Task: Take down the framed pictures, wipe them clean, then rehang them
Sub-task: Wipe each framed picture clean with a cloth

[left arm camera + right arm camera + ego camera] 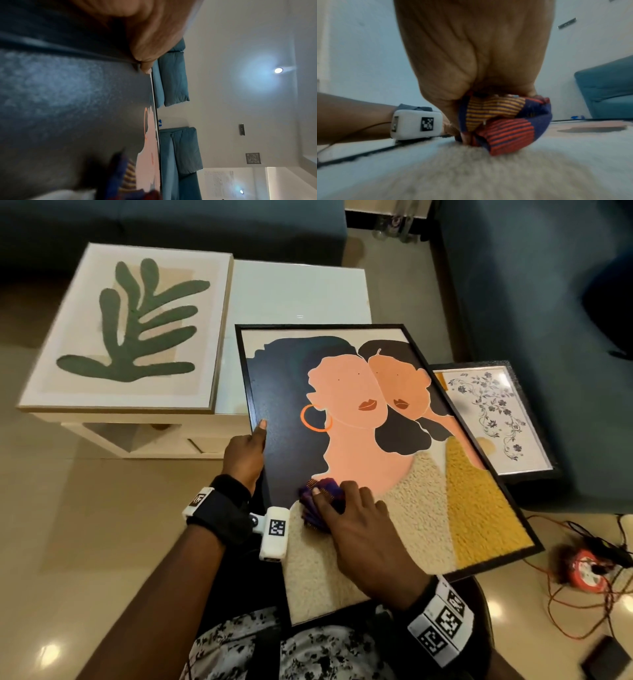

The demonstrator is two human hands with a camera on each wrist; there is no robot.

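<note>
Black-framed portrait (359, 440) being tilted, long axis running away, left hand (245, 455) gripping its edge, striped cloth (320, 503) being pressed under right hand (363, 539) fingers

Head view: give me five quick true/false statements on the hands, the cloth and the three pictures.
1. The right hand presses a bunched cloth on the portrait picture. True.
2. The left hand holds a spray bottle. False: it grips the portrait picture's left edge, thumb on the glass.
3. The leaf picture lies flat on the white table. True.
4. The flower picture hangs on the wall. False: it lies down low, to the right of the portrait picture and partly under it.
5. The cloth is plain white. False: it is dark blue with orange and red stripes.
</note>
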